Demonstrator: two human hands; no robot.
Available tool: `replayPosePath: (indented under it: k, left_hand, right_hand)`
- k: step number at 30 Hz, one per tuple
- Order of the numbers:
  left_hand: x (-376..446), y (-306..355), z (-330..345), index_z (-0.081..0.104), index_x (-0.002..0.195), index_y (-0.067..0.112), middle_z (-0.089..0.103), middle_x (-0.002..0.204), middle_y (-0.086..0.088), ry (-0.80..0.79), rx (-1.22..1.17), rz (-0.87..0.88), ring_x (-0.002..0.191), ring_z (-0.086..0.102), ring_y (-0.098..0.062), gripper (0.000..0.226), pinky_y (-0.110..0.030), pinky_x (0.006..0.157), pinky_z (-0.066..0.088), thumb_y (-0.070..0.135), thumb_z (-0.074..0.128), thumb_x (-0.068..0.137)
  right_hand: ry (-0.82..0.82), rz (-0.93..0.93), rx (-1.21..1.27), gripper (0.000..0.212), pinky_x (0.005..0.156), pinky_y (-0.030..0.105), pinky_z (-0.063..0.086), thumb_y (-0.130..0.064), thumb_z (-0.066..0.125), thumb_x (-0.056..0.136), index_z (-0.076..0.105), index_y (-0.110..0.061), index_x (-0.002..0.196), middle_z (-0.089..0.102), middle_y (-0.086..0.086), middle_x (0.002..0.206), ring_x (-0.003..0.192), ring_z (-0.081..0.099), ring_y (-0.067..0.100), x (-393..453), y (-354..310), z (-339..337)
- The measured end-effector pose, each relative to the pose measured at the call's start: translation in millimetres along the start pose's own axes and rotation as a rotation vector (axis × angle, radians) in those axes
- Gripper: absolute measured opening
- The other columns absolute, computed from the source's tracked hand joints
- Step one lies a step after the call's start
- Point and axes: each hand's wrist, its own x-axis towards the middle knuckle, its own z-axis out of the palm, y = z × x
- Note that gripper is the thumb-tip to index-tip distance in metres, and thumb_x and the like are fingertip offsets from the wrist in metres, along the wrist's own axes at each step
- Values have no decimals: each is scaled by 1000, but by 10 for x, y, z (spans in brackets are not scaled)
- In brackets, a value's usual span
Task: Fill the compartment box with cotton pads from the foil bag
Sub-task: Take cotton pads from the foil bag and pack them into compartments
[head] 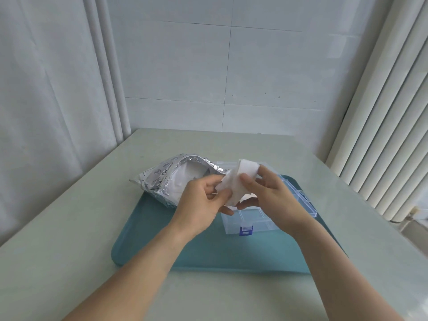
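Note:
A stack of white cotton pads [246,172] is held between both hands above the clear compartment box [259,220]. My left hand [200,205] pinches the stack's lower left edge. My right hand [271,195] grips its upper part, thumb across the front. The box stands open on a teal tray [176,246], its blue latch [246,230] facing me; my hands hide much of it. The silver foil bag [162,174] lies open at the tray's far left corner, more white pads showing inside.
The tray rests on a pale green table [69,228] set in a corner. A white tiled wall [231,89] is behind, curtains hang at the left, and a ribbed white radiator [389,135] stands at the right.

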Motion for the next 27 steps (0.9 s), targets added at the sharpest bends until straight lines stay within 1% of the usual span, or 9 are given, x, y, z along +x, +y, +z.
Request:
replayPosePath:
  k: [2,5,8,11,16,20,22,24,27]
  left_hand:
    - [13,-15,-16,72,101,19,77,85,-7,41,18,-16,60,70,-27,13,-36,67,58,10,64,96]
    - [47,-27,-29,71,100,12,76,81,-9,88,-57,-80,79,70,-45,8,-28,57,50,11,64,97]
    - [62,-24,-25,70,96,8,75,78,-9,101,-127,-146,84,68,-48,9,-29,57,47,9,61,98]
    - [47,27,-20,69,88,8,70,75,-11,121,-148,-186,68,69,-30,15,-28,52,42,6,57,98]
    - [54,45,-35,69,87,9,67,67,-3,150,-78,-155,59,65,-15,17,-28,50,41,6,56,97]
    - [35,10,-32,73,99,13,70,68,13,103,-10,-71,59,58,4,12,-14,63,46,14,61,98]
    - [29,9,-35,73,98,16,74,72,9,88,-27,-50,63,62,0,11,-16,64,49,14,62,98]
    - [37,3,-42,72,94,17,76,78,-1,113,-65,-40,68,67,-13,9,-25,65,55,14,64,96]
    - [47,-4,-38,71,97,8,78,86,-9,154,-162,-57,78,74,-25,8,-34,72,60,14,66,94]
  right_hand:
    - [8,11,-42,24,74,38,60,-19,58,102,62,-4,119,69,21,112,94,68,31,11,15,-41]
    - [48,35,37,24,74,35,58,-17,59,101,65,-4,119,72,15,110,92,67,21,30,3,-102]
    - [70,63,165,24,73,33,58,-16,59,99,66,-2,118,74,15,110,93,71,24,36,-26,-166]
    - [100,67,154,24,72,30,56,-17,67,94,69,-3,113,74,17,104,89,70,25,25,-39,-213]
    - [-118,33,-35,38,64,26,50,-25,79,79,70,-8,111,76,16,84,71,68,20,-63,-123,-220]
    - [-42,17,-325,36,60,24,48,-23,80,85,63,-18,116,76,5,72,58,66,12,-58,-77,-70]
    - [26,8,-402,33,59,25,48,-31,82,82,65,-17,107,76,1,69,58,67,12,-45,-34,-26]
    - [90,-8,-378,31,55,21,48,-32,85,79,69,-11,95,74,2,68,57,66,11,-35,-19,-28]
    - [104,25,-304,36,56,25,54,-32,84,78,69,0,87,74,9,77,65,68,16,-37,-30,-48]
